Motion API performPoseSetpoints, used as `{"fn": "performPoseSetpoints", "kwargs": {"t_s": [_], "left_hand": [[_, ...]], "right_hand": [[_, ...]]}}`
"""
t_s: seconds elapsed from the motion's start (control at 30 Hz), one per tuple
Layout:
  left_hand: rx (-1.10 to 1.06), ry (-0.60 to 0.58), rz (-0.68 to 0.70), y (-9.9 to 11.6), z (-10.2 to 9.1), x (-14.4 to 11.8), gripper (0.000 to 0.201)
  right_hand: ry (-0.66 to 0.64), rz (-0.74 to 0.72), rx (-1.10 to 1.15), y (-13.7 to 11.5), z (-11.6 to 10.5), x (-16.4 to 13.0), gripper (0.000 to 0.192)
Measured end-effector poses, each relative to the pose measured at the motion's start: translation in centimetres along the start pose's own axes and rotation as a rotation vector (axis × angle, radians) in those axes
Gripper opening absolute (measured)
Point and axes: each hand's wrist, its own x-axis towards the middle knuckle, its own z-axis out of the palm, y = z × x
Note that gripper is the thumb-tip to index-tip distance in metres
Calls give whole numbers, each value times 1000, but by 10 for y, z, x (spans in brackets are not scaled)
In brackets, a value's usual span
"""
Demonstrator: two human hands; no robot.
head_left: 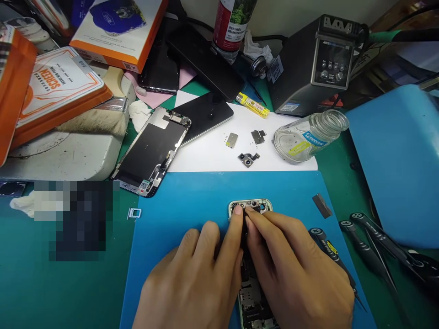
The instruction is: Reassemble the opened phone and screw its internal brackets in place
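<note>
The phone (pixel 251 296) lies on the blue mat (pixel 171 214), its opened inside up: pale frame, dark parts, a silvery plate low down, small round openings along the top. The left hand (pixel 192 278) rests an index fingertip on that top end; the right hand (pixel 302 269) has thumb and fingers drawn together just beside it, and whether they pinch a part cannot be told. Both hands cover much of the phone.

A screwdriver (pixel 334 256) lies partly behind the right hand, a grey strip (pixel 321 205) beyond. On the white sheet (pixel 206 160) sit a camera module (pixel 247 159) and two metal plates (pixel 232 140). The glass jar (pixel 297 145) stands near them, contents unclear. Leftward are a SIM tray (pixel 134 213) and a detached screen (pixel 147 155); farther back, a bottle (pixel 230 27).
</note>
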Motion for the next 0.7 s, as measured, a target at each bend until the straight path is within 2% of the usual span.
{"fn": "performPoseSetpoints", "kwargs": {"t_s": [0.2,0.53,0.7], "left_hand": [[8,24,28,-3,3,-4,43],[25,9,9,1,1,-3,43],[46,54,47,1,6,-6,45]], "right_hand": [[8,38,-10,-2,4,4,20],[2,19,-21,-1,2,6,23],[6,37,-15,-3,1,8,17]]}}
